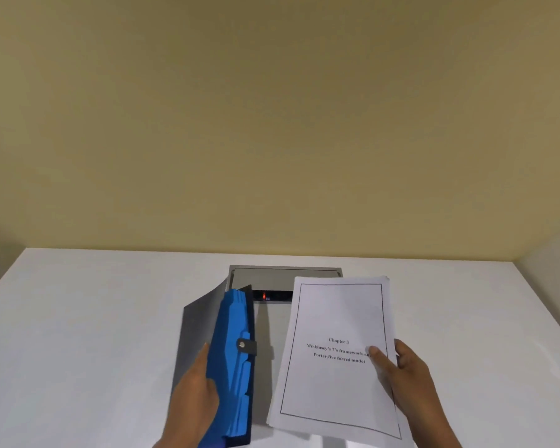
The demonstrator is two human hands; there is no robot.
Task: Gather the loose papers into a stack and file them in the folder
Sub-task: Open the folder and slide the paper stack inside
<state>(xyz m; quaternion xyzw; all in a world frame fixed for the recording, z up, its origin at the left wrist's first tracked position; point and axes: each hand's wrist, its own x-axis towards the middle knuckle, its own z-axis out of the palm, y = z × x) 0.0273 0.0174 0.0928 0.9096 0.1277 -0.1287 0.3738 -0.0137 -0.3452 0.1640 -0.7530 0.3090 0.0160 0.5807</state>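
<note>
A stack of white printed papers (333, 318), its top sheet a framed title page reading "Chapter 3", is held above the table by my right hand (404, 376), thumb on the front and fingers behind the right edge. To its left stands a grey folder (194, 324) with blue tabbed dividers (233, 350) and a snap strap. The folder is tipped up on its edge and spread open. My left hand (194, 392) grips it from the left, fingers between the grey cover and the blue dividers. Papers and folder are apart.
A white table (78, 334) spans the lower view, with a yellowish wall behind it. A grey metal flap panel (272, 279) with a small red light is set into the tabletop behind the folder and papers.
</note>
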